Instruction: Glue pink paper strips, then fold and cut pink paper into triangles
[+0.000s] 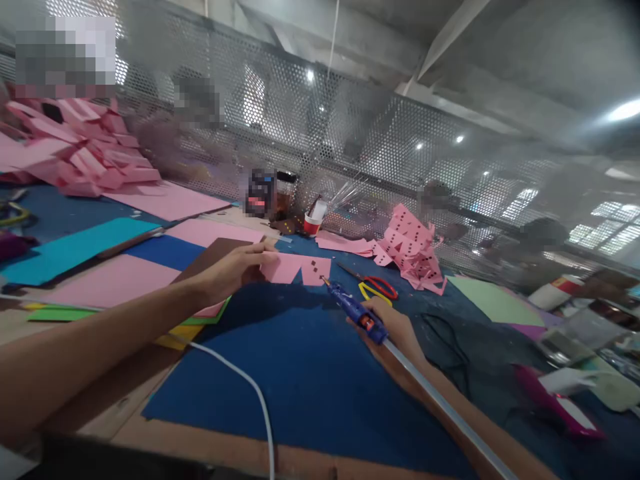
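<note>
Translucent glue stick (440, 393) trails back from a blue glue gun (353, 309), whose handle is wrapped in the right hand (397, 337); the gun looks light and rigid, best gripped there, well behind a nozzle (325, 281) that may be hot. Ahead and left of that hand, at the nozzle, is a notched pink paper strip (281, 269) bearing dark squares; whether they touch is unclear. The left hand (237, 265) pinches its left end, a sensible hold, since thin paper should be nearly weightless and crease easily. Beyond the right hand lie scissors (383, 288), then dotted pink cutouts (407, 243).
</note>
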Demonstrator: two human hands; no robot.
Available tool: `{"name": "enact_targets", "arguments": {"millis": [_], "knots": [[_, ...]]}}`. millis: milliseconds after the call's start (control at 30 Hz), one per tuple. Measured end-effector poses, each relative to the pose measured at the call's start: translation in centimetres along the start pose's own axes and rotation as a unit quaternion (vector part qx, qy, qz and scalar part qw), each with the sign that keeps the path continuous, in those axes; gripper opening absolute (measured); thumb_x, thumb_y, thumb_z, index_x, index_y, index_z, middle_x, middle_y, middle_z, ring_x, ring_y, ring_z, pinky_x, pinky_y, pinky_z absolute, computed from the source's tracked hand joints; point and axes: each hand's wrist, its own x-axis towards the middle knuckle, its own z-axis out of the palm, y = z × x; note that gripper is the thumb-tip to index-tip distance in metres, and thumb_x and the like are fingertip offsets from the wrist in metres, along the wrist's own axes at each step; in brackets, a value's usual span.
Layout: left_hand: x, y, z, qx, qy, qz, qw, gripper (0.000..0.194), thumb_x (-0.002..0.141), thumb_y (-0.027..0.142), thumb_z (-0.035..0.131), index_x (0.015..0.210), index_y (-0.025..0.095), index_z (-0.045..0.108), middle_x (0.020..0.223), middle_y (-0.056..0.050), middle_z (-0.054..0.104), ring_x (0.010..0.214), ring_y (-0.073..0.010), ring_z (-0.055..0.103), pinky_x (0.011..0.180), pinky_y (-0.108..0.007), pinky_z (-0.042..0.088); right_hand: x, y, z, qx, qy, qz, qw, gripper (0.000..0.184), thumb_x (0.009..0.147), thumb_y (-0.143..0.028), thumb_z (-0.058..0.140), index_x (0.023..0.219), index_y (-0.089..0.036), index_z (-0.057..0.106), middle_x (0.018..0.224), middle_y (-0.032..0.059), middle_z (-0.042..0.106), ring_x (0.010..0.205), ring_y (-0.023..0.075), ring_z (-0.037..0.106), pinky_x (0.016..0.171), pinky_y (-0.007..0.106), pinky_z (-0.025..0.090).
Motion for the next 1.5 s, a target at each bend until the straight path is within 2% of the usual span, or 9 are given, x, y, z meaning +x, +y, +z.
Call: {"name": "enact_targets", "arguments": {"millis": [167, 500, 900, 1100, 1267, 1500], "knots": [[0.0, 0.0, 0.1, 0.002, -0.009, -0.005, 1.000, 0.021, 0.079, 0.035, 0.077, 0.090, 0.019, 0.069, 0.087, 0.000, 0.064, 0.078, -0.0146, 0.060, 0.068, -0.023, 0.049, -0.4, 0.6, 0.0, -0.011, -0.029, -0.023, 0.999, 0.018, 0.084, -0.020, 0.063, 0.101, -0.023, 0.064, 0.092, 0.0008, 0.071, 0.081, 0.0177, 0.069, 0.071, 0.023, 0.046], [-0.2, 0.0, 0.0, 0.003, -0.032, 0.000, 0.999, 0.023, 0.080, 0.038, 0.076, 0.091, 0.019, 0.068, 0.084, -0.001, 0.062, 0.073, -0.0149, 0.060, 0.064, -0.025, 0.050, -0.5, -0.4, -0.9, -0.012, -0.055, -0.061, 0.997, 0.026, 0.083, -0.011, 0.056, 0.106, -0.023, 0.059, 0.099, 0.0031, 0.067, 0.089, 0.0189, 0.067, 0.077, 0.026, 0.045], [-0.2, 0.2, 0.1, 0.013, -0.044, 0.006, 0.999, 0.022, 0.078, 0.038, 0.077, 0.086, 0.020, 0.068, 0.081, -0.001, 0.061, 0.073, -0.0159, 0.060, 0.063, -0.025, 0.051, -0.7, 0.0, -1.3, -0.037, -0.075, -0.092, 0.992, 0.023, 0.089, -0.015, 0.054, 0.112, -0.021, 0.056, 0.104, 0.0070, 0.066, 0.094, 0.0219, 0.066, 0.080, 0.029, 0.047], [-0.5, 0.5, 0.3, 0.025, -0.043, 0.018, 0.999, 0.020, 0.079, 0.037, 0.077, 0.085, 0.020, 0.069, 0.083, -0.001, 0.059, 0.075, -0.0143, 0.057, 0.065, -0.023, 0.050, -0.4, -0.1, -1.6, -0.057, -0.067, -0.104, 0.991, 0.015, 0.095, -0.020, 0.055, 0.110, -0.021, 0.059, 0.101, 0.0076, 0.067, 0.093, 0.0209, 0.066, 0.082, 0.029, 0.048], [-0.4, 0.5, 0.1, 0.042, -0.043, 0.030, 0.998, 0.020, 0.079, 0.038, 0.076, 0.085, 0.020, 0.070, 0.085, -0.002, 0.060, 0.078, -0.0162, 0.057, 0.065, -0.023, 0.050, -0.4, 0.2, -1.8, -0.073, -0.071, -0.116, 0.988, 0.013, 0.095, -0.018, 0.054, 0.106, -0.021, 0.060, 0.097, 0.0060, 0.067, 0.087, 0.0191, 0.066, 0.076, 0.027, 0.048], [-0.1, 0.2, -0.1, 0.048, -0.050, 0.033, 0.997, 0.021, 0.080, 0.039, 0.076, 0.089, 0.021, 0.072, 0.089, -0.003, 0.062, 0.081, -0.0166, 0.059, 0.069, -0.025, 0.051, -0.4, 0.5, -1.8, -0.084, -0.088, -0.123, 0.985, 0.017, 0.093, -0.014, 0.056, 0.108, -0.020, 0.060, 0.101, 0.0067, 0.067, 0.092, 0.0206, 0.066, 0.079, 0.029, 0.047]]}}
